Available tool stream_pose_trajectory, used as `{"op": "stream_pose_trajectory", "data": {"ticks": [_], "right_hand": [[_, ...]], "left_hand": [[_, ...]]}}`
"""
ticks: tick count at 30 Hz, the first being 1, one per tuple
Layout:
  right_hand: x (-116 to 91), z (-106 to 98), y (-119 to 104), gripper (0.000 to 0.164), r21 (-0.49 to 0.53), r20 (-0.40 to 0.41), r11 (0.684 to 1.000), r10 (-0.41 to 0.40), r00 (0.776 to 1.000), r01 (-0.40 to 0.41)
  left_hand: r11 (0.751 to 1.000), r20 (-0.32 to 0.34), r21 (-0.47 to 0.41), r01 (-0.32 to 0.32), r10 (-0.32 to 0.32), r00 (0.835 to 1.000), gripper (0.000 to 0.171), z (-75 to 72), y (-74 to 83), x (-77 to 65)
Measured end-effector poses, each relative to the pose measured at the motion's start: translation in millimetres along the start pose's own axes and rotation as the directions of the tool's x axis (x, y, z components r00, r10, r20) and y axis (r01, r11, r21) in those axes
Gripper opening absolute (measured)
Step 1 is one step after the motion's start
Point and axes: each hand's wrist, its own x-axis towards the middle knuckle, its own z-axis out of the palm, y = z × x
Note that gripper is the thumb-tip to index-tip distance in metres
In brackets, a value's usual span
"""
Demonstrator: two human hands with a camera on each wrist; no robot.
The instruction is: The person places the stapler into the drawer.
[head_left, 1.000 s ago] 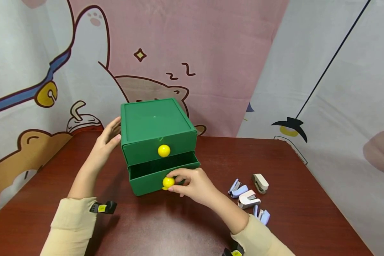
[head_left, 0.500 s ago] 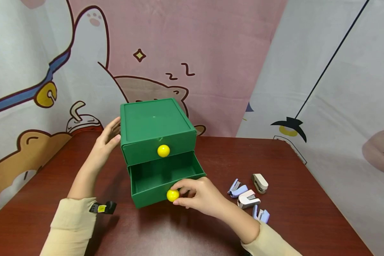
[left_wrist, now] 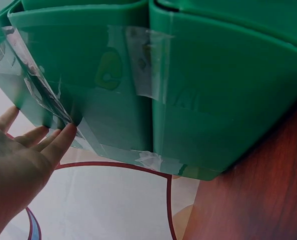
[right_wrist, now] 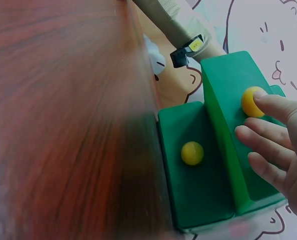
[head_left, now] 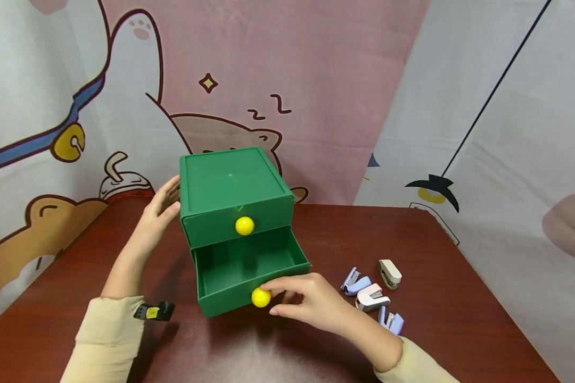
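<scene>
A green two-drawer box (head_left: 230, 181) stands on the table, its lower drawer (head_left: 225, 300) pulled out toward me. My right hand (head_left: 311, 298) has an index fingertip at the round yellow knob (head_left: 261, 297) of that drawer, with the thumb apart from it. In the right wrist view the fingers of this hand (right_wrist: 276, 145) extend loosely beside the protruding drawer. The upper drawer, with its own yellow knob (head_left: 245, 226), is pushed in. At the box's left side, my left hand (head_left: 158, 210) rests with straight fingers; its fingertips (left_wrist: 67, 131) lie against the taped green wall.
Several small staplers lie to the right on the brown table (head_left: 335, 229): a white one (head_left: 372, 300), a beige one (head_left: 389, 274) and lavender ones, such as this lavender stapler (head_left: 356, 284). A cartoon-print curtain (head_left: 326, 106) hangs behind.
The lower drawer has slid out toward me, its knob moving down and right with my right hand. The thumb has come off the knob. My left hand stays in place.
</scene>
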Motion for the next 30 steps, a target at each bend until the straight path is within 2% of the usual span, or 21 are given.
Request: {"op": "stream_pose_trajectory", "data": {"ticks": [7, 16, 21, 25, 30], "right_hand": [[-9, -15, 8, 0.035, -0.006, -0.092, 0.997, -0.076, 0.993, 0.076], [-19, -39, 9, 0.033, -0.052, -0.188, 0.998, -0.031, 0.982, 0.021], [-25, -53, 4, 0.031, -0.089, -0.221, 0.996, 0.005, 0.975, -0.025], [-38, -61, 19, 0.033, -0.128, -0.242, 0.988, 0.052, 0.969, -0.085], [-52, -70, 36, 0.035, -0.16, -0.25, 0.963, 0.171, 0.953, -0.215]], "left_hand": [[1.0, 0.002, -0.019, -0.017, 0.017, 1.0, 0.057, 0.5, 0.5, 0.0], [0.999, 0.003, -0.031, -0.016, 0.017, 1.0, 0.057, 0.2, 0.1, -0.3], [0.999, 0.0, -0.039, -0.019, 0.019, 1.0, 0.057, 0.3, 0.5, 0.0], [0.999, 0.003, -0.038, -0.018, 0.018, 1.0, 0.057, 1.0, 1.2, -0.1], [0.999, 0.006, -0.043, -0.015, 0.015, 1.0, 0.058, 0.6, 0.9, -0.1]]}}
